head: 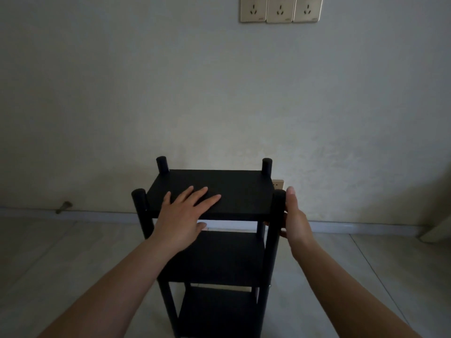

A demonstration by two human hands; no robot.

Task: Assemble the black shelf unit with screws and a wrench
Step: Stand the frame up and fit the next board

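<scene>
Left hand (185,213) flat, fingers spread, right hand (295,218) edge-on, thumb up, both forearms extended

The room is dim and the light is soft, without glare. The black shelf (214,191) loses almost all detail in its dark surfaces. The corners look darker, and the floor line (366,226) bends slightly.

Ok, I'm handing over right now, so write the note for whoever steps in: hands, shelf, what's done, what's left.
Left hand: flat, fingers straight, pressing on the top board.
Right hand: grip curled round the near right post.
Shelf unit: upright on the floor by the wall, three boards and four posts in place.
Done: it looks assembled.
Left: check it for wobble. No screws or wrench in view; tightness cannot be judged.
</scene>
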